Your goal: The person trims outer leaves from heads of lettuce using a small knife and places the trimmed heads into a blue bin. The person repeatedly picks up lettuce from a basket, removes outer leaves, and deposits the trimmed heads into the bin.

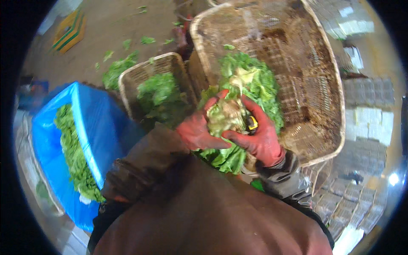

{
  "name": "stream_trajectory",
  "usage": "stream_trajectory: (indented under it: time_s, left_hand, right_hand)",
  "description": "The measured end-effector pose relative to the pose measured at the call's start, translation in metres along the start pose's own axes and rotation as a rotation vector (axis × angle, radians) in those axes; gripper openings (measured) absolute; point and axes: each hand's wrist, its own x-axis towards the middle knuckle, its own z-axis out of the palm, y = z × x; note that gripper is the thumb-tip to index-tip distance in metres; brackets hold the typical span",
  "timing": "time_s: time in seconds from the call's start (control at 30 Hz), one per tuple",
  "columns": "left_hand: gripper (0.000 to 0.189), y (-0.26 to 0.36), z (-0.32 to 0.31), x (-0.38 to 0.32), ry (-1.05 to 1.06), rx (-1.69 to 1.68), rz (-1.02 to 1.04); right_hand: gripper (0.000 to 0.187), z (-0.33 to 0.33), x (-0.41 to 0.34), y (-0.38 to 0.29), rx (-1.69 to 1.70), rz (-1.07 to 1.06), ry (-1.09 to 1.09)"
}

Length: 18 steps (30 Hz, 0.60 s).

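Observation:
Both my hands wear red rubber gloves and hold one head of leafy lettuce (224, 116) between them, its pale, browned side up. My left hand (204, 130) curls around its left side. On the right, my right hand (261, 134) grips it and also has a small black and yellow tool (252, 123), perhaps a knife handle, against the palm. Just beyond my fingers, more lettuce (258, 79) lies in a large, dirty plastic crate (336, 95). Green leaves (228, 159) show below my hands, close to my body.
Left of the large crate is a smaller crate (122, 92) with green leaves inside. Farther left, a blue plastic bag (98, 118) holds lettuce. Loose leaves (119, 71) lie on the floor. Stacked crates (368, 92) line the right side.

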Motion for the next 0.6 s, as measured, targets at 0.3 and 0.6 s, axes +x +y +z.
stream_trajectory:
  time_s: [0.3, 0.6]
  left_hand:
    - [0.117, -0.005, -0.013, -0.151, 0.344, 0.159, -0.399]
    - [0.087, 0.027, 0.022, -0.157, 0.315, 0.278, -0.347]
  right_hand:
    - [0.028, 0.031, -0.017, -0.036, -0.95, -0.42, -0.494]
    - [0.017, 0.043, 0.018, -0.015, -1.045, -0.415, -0.544]
